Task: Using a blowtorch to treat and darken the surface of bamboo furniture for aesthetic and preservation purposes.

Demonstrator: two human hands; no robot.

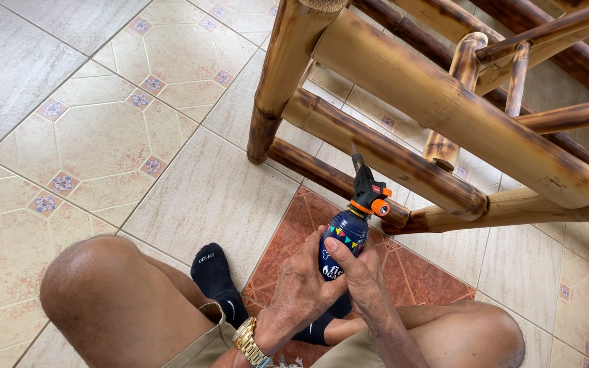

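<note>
A blue gas can [344, 240] with a torch head [368, 193] is gripped by both the left hand [299, 293] and right hand [357, 276], aimed at the already scorched bamboo frame [403, 95]; no flame is seen.

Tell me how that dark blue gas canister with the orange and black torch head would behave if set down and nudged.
The dark blue gas canister is a tall, narrow cylinder topped by an orange and black torch head, so it probably tips easily. On its side it would likely roll. Its smooth wall looks slippery; both the left hand and right hand wrap it.
</note>
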